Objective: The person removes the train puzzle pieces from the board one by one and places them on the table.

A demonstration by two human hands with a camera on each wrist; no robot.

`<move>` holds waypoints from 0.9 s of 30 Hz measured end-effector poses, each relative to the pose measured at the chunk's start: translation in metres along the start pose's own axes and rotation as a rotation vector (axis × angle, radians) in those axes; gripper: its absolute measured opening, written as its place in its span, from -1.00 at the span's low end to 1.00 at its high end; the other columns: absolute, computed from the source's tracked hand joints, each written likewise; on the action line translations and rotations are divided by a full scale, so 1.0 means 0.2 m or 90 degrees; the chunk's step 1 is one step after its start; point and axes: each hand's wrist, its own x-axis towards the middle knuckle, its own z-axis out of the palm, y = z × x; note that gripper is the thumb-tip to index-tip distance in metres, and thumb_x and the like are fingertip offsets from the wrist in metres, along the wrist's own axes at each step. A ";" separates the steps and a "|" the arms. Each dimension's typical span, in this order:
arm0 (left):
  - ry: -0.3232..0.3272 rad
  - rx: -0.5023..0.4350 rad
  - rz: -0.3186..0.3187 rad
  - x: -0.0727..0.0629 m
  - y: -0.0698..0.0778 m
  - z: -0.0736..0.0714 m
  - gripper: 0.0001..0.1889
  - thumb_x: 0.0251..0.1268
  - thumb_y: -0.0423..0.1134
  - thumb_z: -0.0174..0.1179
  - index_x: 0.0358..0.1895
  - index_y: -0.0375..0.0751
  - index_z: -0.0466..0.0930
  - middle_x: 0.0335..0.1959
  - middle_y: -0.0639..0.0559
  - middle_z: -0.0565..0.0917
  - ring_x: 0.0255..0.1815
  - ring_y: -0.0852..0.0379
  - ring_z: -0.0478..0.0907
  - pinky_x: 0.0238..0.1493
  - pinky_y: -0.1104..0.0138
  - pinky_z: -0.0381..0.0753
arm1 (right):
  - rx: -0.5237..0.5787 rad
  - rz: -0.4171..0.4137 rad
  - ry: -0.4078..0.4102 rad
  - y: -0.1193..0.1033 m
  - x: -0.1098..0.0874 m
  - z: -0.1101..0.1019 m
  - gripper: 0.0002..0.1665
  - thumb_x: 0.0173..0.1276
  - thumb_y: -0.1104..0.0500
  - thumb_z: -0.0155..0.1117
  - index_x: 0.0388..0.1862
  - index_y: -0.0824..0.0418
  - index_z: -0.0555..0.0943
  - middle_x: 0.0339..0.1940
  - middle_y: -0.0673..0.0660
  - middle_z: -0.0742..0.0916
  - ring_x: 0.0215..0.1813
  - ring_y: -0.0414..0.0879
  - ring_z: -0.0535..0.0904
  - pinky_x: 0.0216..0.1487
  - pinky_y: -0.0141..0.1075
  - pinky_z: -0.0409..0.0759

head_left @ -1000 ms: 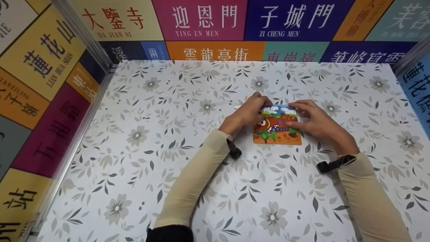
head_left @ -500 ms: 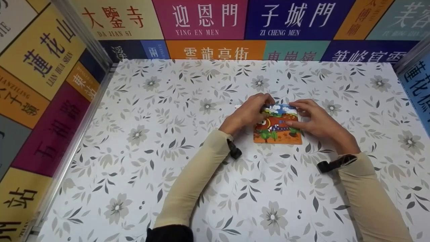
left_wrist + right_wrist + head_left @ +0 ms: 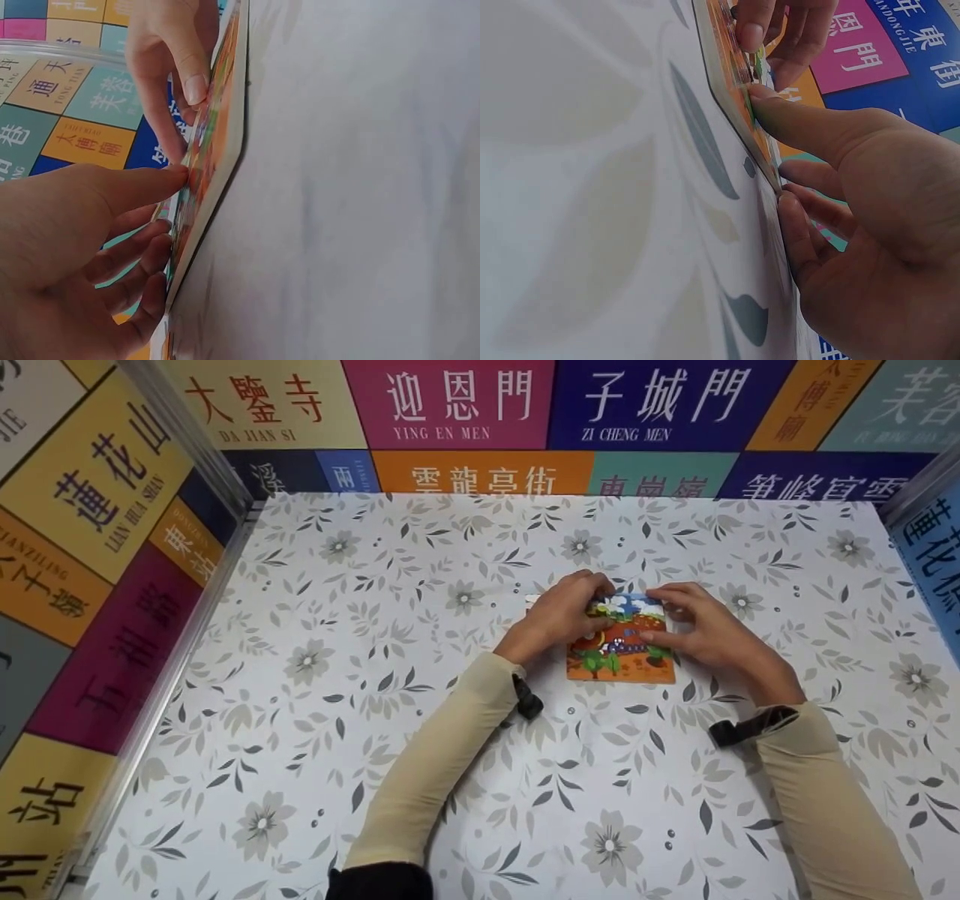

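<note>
A small square jigsaw puzzle (image 3: 626, 664) with a cartoon picture lies flat on the table: blue sky, white clouds, a red figure and orange ground. My left hand (image 3: 559, 611) holds its left side, thumb over the picture and fingers at the edge, covering part of the red figure. On the right side my right hand (image 3: 705, 626) grips likewise, thumb on top and fingers bent along the edge. In the left wrist view the puzzle (image 3: 225, 142) shows a thin pale rim. The right wrist view shows my right thumb (image 3: 802, 124) resting on its face.
The table (image 3: 480, 780) wears a white cloth with grey flowers and leaves. Panels with coloured lettering (image 3: 457, 405) stand behind it and at both sides. A small pale and reddish bit (image 3: 531, 600) peeks out beside my left hand, too hidden to identify.
My left hand has shifted slightly to the right, its thumb further over the red figure and its eye. The right hand and the puzzle look almost unmoved.
</note>
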 end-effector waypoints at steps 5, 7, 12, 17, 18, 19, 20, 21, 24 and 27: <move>0.040 -0.012 0.036 0.00 -0.02 0.00 -0.54 0.52 -0.18 0.38 0.39 -0.14 0.60 0.32 -0.01 0.63 0.28 0.13 0.61 0.35 0.37 0.58 | 0.003 -0.005 0.002 0.00 -0.01 0.00 -0.12 0.43 0.03 0.58 0.64 0.19 0.45 0.60 0.29 0.40 0.57 0.37 0.38 0.62 0.33 0.29; 0.049 -0.020 0.043 0.01 -0.02 0.00 -0.55 0.53 -0.21 0.37 0.40 -0.15 0.59 0.34 -0.01 0.63 0.35 0.11 0.60 0.40 0.37 0.55 | 0.000 -0.002 0.003 0.01 -0.01 0.00 -0.12 0.44 0.01 0.58 0.64 0.18 0.45 0.60 0.28 0.40 0.58 0.36 0.37 0.63 0.33 0.29; 0.040 -0.015 0.041 0.01 -0.03 0.00 -0.54 0.54 -0.22 0.35 0.43 -0.16 0.58 0.34 -0.01 0.63 0.34 0.12 0.60 0.42 0.37 0.55 | -0.001 0.005 -0.001 0.01 -0.01 0.01 -0.12 0.45 -0.04 0.57 0.65 0.14 0.45 0.61 0.24 0.40 0.62 0.34 0.36 0.64 0.30 0.29; 0.005 0.067 0.041 0.00 -0.01 -0.02 -0.45 0.58 -0.15 0.32 0.56 -0.06 0.51 0.36 -0.01 0.57 0.30 0.14 0.56 0.44 0.32 0.54 | -0.002 0.002 -0.003 0.02 -0.01 0.00 -0.10 0.44 -0.05 0.56 0.65 0.16 0.44 0.61 0.26 0.39 0.60 0.38 0.36 0.62 0.34 0.29; -0.003 0.091 0.042 0.00 -0.01 -0.02 -0.45 0.59 -0.13 0.31 0.56 -0.04 0.51 0.37 -0.01 0.56 0.31 0.14 0.54 0.44 0.30 0.53 | -0.002 0.001 -0.004 0.02 -0.01 0.01 -0.10 0.44 -0.04 0.57 0.65 0.17 0.44 0.61 0.28 0.39 0.59 0.39 0.36 0.62 0.35 0.29; -0.008 0.115 0.044 -0.01 -0.01 -0.02 -0.46 0.61 -0.10 0.30 0.56 -0.02 0.52 0.38 -0.01 0.54 0.33 0.12 0.51 0.45 0.28 0.53 | -0.001 0.002 -0.004 0.02 -0.01 0.01 -0.09 0.44 -0.05 0.57 0.65 0.17 0.44 0.61 0.28 0.39 0.59 0.39 0.37 0.61 0.35 0.29; -0.013 0.137 0.046 -0.01 0.00 -0.02 -0.47 0.62 -0.08 0.29 0.55 -0.02 0.53 0.40 -0.01 0.52 0.34 0.09 0.49 0.44 0.24 0.52 | 0.001 0.006 -0.003 0.02 -0.01 0.01 -0.09 0.44 -0.05 0.57 0.65 0.16 0.44 0.62 0.27 0.39 0.59 0.37 0.37 0.62 0.33 0.29; -0.018 0.153 0.046 -0.01 0.00 -0.02 -0.48 0.63 -0.06 0.27 0.54 -0.02 0.54 0.41 -0.01 0.51 0.36 0.08 0.47 0.45 0.22 0.51 | 0.004 0.008 -0.003 0.02 0.00 0.01 -0.09 0.44 -0.05 0.57 0.65 0.16 0.44 0.62 0.27 0.38 0.59 0.36 0.37 0.63 0.32 0.30; -0.031 0.189 0.047 -0.01 0.00 -0.02 -0.49 0.65 -0.03 0.24 0.54 -0.02 0.52 0.48 0.00 0.49 0.44 0.02 0.41 0.47 0.13 0.48 | 0.012 0.014 -0.002 0.02 0.00 0.01 -0.10 0.44 -0.05 0.57 0.65 0.15 0.45 0.62 0.25 0.38 0.59 0.33 0.37 0.65 0.28 0.29; -0.038 0.202 0.057 -0.01 0.01 -0.03 -0.44 0.67 -0.04 0.21 0.62 -0.01 0.43 0.51 -0.02 0.50 0.47 -0.01 0.41 0.47 0.08 0.47 | 0.015 0.017 0.000 0.03 0.00 0.01 -0.11 0.44 -0.04 0.57 0.64 0.13 0.45 0.62 0.22 0.39 0.60 0.30 0.37 0.65 0.26 0.30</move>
